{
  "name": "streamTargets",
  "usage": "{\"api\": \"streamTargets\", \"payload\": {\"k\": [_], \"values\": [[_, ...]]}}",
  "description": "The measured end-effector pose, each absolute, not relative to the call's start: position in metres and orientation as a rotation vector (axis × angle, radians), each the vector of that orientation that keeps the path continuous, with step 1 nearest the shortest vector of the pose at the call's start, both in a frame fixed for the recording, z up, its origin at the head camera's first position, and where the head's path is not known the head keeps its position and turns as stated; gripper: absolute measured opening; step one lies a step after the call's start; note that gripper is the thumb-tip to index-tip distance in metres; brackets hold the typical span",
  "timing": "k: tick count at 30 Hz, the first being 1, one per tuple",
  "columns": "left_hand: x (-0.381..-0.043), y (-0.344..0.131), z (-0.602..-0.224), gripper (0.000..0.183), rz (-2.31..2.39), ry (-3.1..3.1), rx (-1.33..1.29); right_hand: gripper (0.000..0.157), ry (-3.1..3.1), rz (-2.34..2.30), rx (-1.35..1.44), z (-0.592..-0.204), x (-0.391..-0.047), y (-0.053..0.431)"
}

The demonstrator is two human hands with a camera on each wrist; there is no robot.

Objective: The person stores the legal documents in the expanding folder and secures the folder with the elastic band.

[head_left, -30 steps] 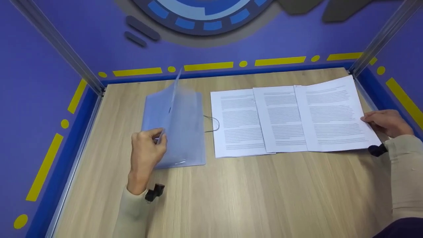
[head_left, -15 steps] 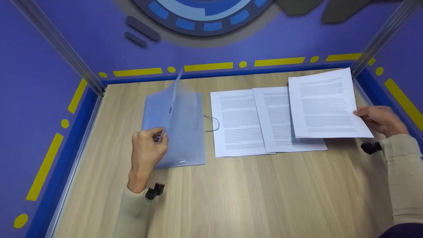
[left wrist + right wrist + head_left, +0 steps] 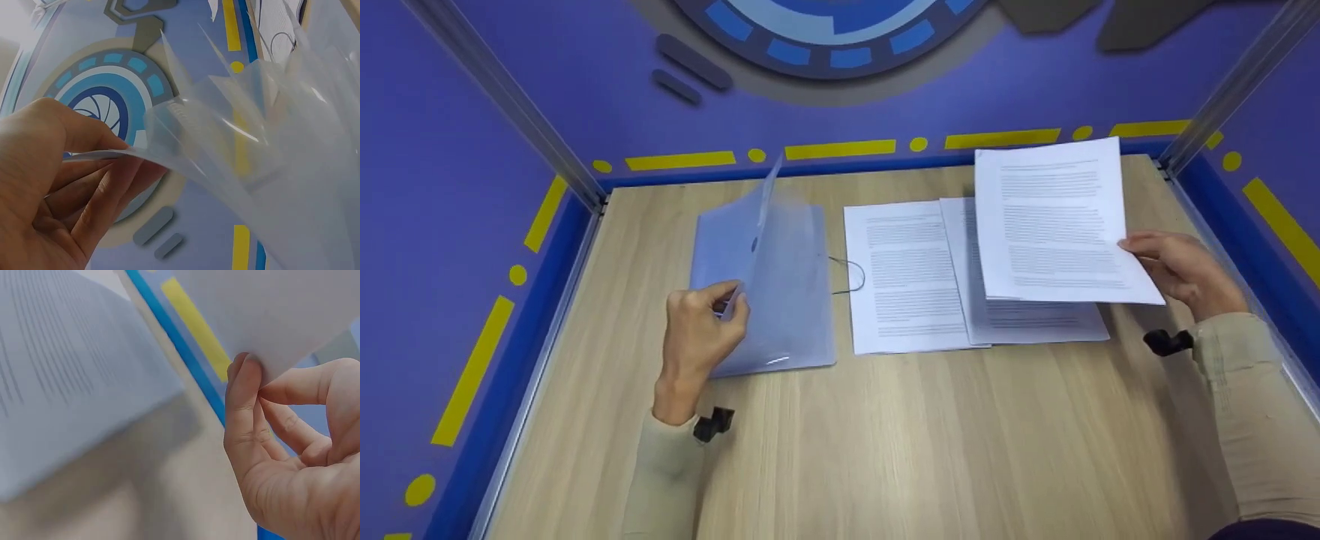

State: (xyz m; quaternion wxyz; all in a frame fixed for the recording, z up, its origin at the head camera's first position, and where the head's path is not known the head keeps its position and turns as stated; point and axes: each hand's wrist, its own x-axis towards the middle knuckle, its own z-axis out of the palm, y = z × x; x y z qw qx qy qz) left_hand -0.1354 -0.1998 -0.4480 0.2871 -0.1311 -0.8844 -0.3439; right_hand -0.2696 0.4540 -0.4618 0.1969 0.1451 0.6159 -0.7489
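With thumb and fingers my left hand (image 3: 701, 330) pinches the raised cover of a translucent plastic folder (image 3: 795, 300). In the left wrist view several clear sleeves (image 3: 225, 129) fan out beside the pinched cover (image 3: 185, 169). My right hand (image 3: 1189, 274) pinches the right edge of a printed paper (image 3: 1054, 225), which is lifted and tilted above another printed paper (image 3: 1050, 322). The right wrist view shows thumb and fingers gripping the sheet (image 3: 270, 315) near its edge. Farther left lies a third printed paper (image 3: 911, 285), partly under the second.
A thin elastic loop (image 3: 851, 275) sticks out from the folder's right edge and overlaps the leftmost paper. The wooden table (image 3: 900, 442) is bounded by blue-purple panels (image 3: 885, 112) at the back and sides.
My right hand has lifted the rightmost printed paper off the table and moved it left, over the middle one. The left hand stays in place, still pinching the folder cover.
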Motion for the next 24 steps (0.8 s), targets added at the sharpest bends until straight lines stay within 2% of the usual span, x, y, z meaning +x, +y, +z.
{"api": "streamTargets", "payload": {"k": [10, 24], "values": [[-0.134, -0.204, -0.446, 0.015, -0.949, -2.400, -0.347, 0.011, 1.695, -2.124, 0.277, -0.457, -0.264, 0.403], [-0.134, -0.204, -0.443, 0.017, -0.983, -2.420, -0.320, 0.011, 1.621, -2.176, 0.186, -0.450, -0.264, 0.357]]}}
